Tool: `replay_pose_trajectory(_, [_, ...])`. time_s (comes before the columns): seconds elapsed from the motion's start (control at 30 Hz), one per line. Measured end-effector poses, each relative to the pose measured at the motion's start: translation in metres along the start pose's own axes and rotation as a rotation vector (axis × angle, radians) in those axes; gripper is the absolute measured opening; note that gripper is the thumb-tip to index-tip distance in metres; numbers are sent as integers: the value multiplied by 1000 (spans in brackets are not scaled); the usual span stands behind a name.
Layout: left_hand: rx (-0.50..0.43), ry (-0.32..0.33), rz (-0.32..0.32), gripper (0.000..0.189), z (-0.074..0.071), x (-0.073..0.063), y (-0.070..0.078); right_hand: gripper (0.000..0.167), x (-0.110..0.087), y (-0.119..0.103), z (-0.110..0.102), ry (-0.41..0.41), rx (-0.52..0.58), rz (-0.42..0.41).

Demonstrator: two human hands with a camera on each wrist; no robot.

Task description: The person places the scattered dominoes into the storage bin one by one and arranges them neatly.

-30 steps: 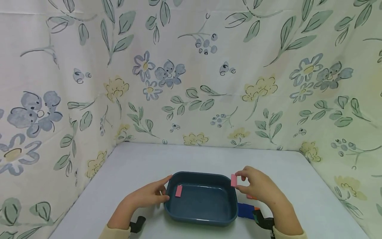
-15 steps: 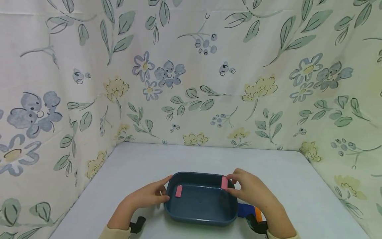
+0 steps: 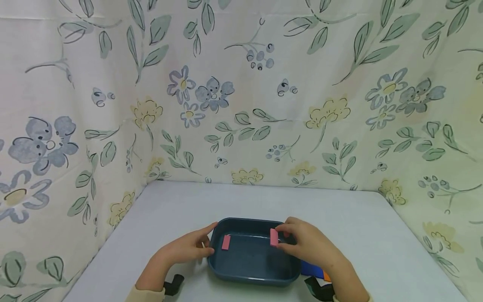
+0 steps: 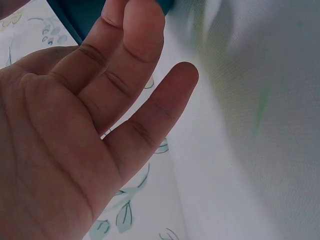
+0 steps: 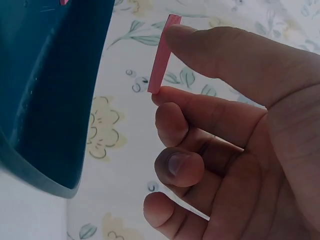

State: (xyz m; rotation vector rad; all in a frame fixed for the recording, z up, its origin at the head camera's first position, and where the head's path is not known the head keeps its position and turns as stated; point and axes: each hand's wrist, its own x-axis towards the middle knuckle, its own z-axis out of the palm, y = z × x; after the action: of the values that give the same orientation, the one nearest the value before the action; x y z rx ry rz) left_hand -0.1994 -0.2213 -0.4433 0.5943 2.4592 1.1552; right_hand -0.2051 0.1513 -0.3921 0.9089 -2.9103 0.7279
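Note:
My right hand (image 3: 307, 241) pinches a small pink rectangular block (image 3: 273, 238) between thumb and index finger, over the right part of a dark blue-green tray (image 3: 253, 280). In the right wrist view the block (image 5: 162, 57) is seen edge-on, thin and long, at the fingertips (image 5: 177, 37); the other fingers curl loosely below. A second pink block (image 3: 226, 242) lies inside the tray on its left side. At the tray's left end, my left hand (image 3: 186, 246) touches the outer wall with spread fingers. In the left wrist view its little finger (image 4: 160, 107) is extended, away from the tray.
Right of the tray, partly hidden by my right forearm, lie a flat blue piece (image 3: 311, 269) and an orange piece (image 3: 326, 277). The white table (image 3: 188, 201) is bordered behind and at the sides by a floral cloth (image 3: 241, 126).
My right hand has carried the pink block leftward from beside the tray's right rim to over its inside. The left hand, tray and second pink block have stayed in place.

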Motion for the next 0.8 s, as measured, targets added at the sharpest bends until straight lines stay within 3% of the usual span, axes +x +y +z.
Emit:
replay_pose_trajectory(0.37, [3,5,5,77,0,-2,0,35,7,-9,9,7,-25,-79])
replay_pose_trajectory(0.8, [10,4,-19,78,0,-1,1,35,25,-20,28,-6,59,-60])
